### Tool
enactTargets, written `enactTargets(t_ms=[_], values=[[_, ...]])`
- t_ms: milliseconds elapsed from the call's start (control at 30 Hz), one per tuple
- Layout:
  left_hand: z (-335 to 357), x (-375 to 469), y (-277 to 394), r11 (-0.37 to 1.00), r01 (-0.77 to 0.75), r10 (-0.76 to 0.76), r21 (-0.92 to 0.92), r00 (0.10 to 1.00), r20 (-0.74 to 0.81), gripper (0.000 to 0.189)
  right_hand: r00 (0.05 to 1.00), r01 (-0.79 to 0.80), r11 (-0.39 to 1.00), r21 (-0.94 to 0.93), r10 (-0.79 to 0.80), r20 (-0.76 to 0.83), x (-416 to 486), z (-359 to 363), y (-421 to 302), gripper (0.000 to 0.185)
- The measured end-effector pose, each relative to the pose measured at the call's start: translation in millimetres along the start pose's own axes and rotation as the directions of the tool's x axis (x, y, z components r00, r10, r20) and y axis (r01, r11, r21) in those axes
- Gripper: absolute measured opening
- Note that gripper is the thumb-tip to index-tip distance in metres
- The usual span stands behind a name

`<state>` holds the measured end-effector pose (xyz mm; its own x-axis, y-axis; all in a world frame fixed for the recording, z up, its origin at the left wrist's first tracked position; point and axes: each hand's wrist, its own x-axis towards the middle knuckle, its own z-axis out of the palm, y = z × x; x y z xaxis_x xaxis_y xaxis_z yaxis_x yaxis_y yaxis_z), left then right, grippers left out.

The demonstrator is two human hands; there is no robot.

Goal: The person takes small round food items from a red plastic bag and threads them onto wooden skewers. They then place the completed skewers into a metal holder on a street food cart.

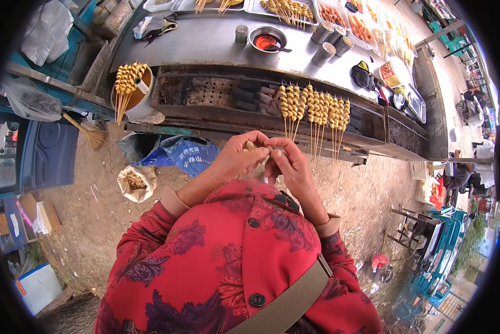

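Observation:
My left hand point(242, 156) holds an unshelled peanut point(250, 145) between its curled fingers. Its thumb and fingertips meet those of my right hand point(290, 160) in front of my chest. The right hand pinches a small thing at the fingertips, mostly hidden by the fingers. Just beyond the hands, several skewers of spiral-cut food point(316, 106) lie over a long charcoal grill trough point(199, 108), their sticks pointing towards me. Dark and ashy charcoal point(250, 98) lies in the trough. Down to the left, an open sack point(126, 183) of peanuts stands on the dirt ground.
A steel counter point(191, 41) behind the grill bears a bowl of red sauce point(268, 39) with a brush, shaker jars point(324, 54) and trays of skewers point(287, 10). More skewers point(126, 83) lean in a white bucket point(143, 102) at left. A blue bag point(191, 154) lies below the grill.

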<state>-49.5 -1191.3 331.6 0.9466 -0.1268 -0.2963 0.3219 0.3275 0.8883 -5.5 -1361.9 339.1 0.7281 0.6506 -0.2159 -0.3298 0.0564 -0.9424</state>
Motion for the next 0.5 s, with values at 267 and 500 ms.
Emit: enactTargets(t_ms=[267,500], values=[[1.1,-1.4,-5.2,1.0,-0.014,0.014,0.026,1.0,-0.014,0.011,0.977,0.156,0.931,-0.33,-0.195,-0.089,-0.3,6.5,8.9,0.026],[1.3,-2.6,-3.7,0.994,-0.018,0.021,0.105,0.999,-0.031,0.011,0.958,0.201,0.874,-0.441,-0.269,-0.096,-2.7,9.4,10.1,0.03]])
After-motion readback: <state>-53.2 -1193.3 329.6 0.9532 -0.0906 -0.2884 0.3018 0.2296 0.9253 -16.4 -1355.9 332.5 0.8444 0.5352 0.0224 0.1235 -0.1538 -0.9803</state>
